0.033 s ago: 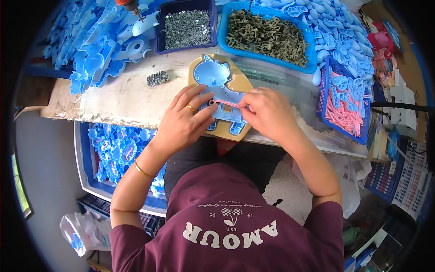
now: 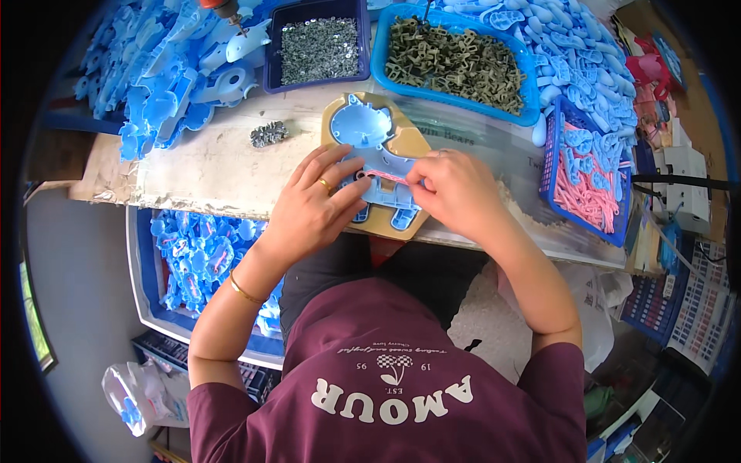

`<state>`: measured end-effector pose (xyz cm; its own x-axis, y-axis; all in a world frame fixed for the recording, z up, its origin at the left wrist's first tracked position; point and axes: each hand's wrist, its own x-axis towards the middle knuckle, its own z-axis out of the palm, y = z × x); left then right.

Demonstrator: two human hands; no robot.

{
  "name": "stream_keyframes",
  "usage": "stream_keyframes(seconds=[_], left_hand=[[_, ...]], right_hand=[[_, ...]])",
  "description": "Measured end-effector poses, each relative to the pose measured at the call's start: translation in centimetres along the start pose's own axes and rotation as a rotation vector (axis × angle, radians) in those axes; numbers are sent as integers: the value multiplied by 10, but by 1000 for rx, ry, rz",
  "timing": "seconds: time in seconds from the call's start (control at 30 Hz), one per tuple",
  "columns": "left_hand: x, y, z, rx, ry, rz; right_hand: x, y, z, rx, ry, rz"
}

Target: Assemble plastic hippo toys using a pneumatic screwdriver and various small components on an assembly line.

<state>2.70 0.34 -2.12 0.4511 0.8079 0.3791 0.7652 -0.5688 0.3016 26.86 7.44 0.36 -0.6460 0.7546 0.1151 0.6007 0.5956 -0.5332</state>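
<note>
A light blue plastic animal-shaped half shell (image 2: pixel 360 125) lies hollow side up in a tan holder (image 2: pixel 409 140) at the table's front edge. Across its middle runs a thin pink plastic strip (image 2: pixel 386 177). My left hand (image 2: pixel 318 193) rests over the shell's left side with fingers stretched out, their tips by the strip's left end. Thumb and fingers of my right hand (image 2: pixel 454 189) are pinched together at the strip's right end. Part of the shell is hidden under both hands.
A small pile of metal pieces (image 2: pixel 268 133) lies left of the holder. Behind stand a dark tray of small metal parts (image 2: pixel 270 77) and a blue basket of metal clips (image 2: pixel 378 73). A basket of pink strips (image 2: pixel 549 166) stands right. A screwdriver tip (image 2: pixel 241 31) hangs above blue shells (image 2: pixel 166 100).
</note>
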Motion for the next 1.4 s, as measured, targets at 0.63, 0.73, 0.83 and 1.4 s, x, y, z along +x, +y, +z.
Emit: stream_keyframes(seconds=[0.63,0.73,0.83,1.4], left_hand=[[-3,-1,-2,-50,11,-13],[-1,-1,-4,-31,12,-3],[4,0,-16,-66,-5,-1],[129,-124,-17,247,-291,-454]], right_hand=[[25,-12,-19,-186,-328,160],[43,-37,-27,-33,-103,5],[91,-82,-27,305,569,-311],[156,-106,-93,618,278,-11]])
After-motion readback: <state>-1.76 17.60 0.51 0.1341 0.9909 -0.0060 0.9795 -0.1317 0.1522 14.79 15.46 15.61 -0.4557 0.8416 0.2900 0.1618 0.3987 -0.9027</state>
